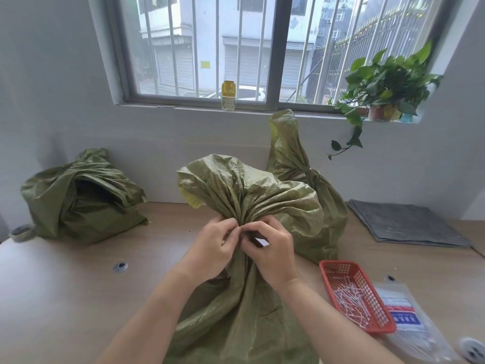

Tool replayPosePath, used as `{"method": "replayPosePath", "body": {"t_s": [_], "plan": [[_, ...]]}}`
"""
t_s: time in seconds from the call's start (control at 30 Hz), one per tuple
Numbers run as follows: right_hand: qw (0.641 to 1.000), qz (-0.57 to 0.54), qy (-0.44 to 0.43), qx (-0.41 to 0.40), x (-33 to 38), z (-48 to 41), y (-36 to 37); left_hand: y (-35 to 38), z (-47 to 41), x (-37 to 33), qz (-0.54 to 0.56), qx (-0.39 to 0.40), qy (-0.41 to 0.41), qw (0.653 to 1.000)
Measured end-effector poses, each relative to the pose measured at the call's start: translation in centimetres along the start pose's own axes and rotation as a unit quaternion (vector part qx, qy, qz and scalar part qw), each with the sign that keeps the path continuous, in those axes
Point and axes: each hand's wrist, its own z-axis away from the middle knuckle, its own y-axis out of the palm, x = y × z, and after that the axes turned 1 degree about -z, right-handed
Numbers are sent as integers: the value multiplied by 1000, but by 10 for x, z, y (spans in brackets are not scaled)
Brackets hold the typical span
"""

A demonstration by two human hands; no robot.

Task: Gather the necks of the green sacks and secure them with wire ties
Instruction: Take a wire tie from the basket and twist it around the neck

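A green woven sack [244, 298] lies in front of me on the wooden table, its neck bunched and its mouth fanned out above. My left hand [212, 248] and my right hand [270, 250] both pinch the gathered neck, fingertips touching at its front. Any wire tie there is hidden between my fingers. Behind to the right stands a second green sack [294, 153], neck cinched with a tie. At the far left a third green sack [81, 195] sits with its mouth loose. A red mesh basket [338, 269] at my right holds several white wire ties [349, 300].
A clear plastic packet [409, 319] lies beside the basket. A folded grey cloth [404, 222] lies at the right rear. A tape roll [22, 232] sits at the left edge. The windowsill holds a yellow bottle [228, 95] and a potted plant [385, 93].
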Motion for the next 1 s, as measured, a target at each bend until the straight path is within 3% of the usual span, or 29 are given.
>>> {"method": "replayPosePath", "body": {"t_s": [0.33, 0.53, 0.6, 0.7, 0.87, 1.0], "plan": [[989, -110, 99, -6, 0, -4, 1, -9, 5, 2, 179, 29, -10, 983], [987, -121, 104, 0, -4, -6, -1, -7, 14, 5, 286, 25, -33, 957], [987, -112, 112, -2, -9, -2, 0, -7, 15, 6, 267, 40, -29, 962], [989, -91, 115, -12, -13, 3, 0, -10, 14, 4, 156, 53, -21, 986], [989, -111, 96, 3, -5, 2, 2, -17, 7, 1, 11, 19, 34, 999], [988, -119, 94, 6, 1, 1, 3, -18, 5, -1, 43, 19, 40, 998]]}}
